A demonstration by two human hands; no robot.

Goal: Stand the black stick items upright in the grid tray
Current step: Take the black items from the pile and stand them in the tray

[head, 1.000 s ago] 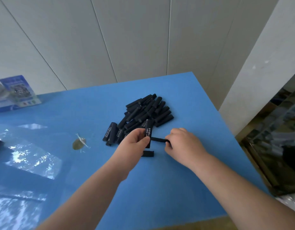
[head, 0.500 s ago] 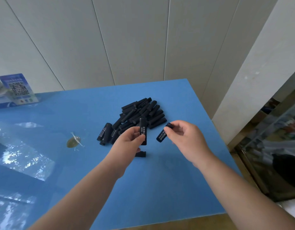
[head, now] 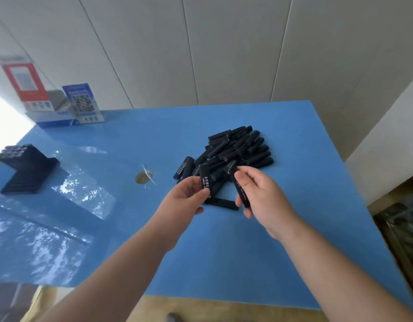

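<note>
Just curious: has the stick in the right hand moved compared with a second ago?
Yes. The stick in the right hand was lifted off the table, nearer the pile.

We are standing at a shop counter: QR payment signs (head: 83, 103) are leaning by its blue top (head: 293, 205).

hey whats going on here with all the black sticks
A person is sorting black sticks at a blue table. The left hand pinches one stick and the right hand holds another stick, both lifted just in front of a loose pile of sticks. One single stick lies flat on the table below the hands. The black grid tray sits far off to the left, with some sticks apparently already standing in it.
</note>
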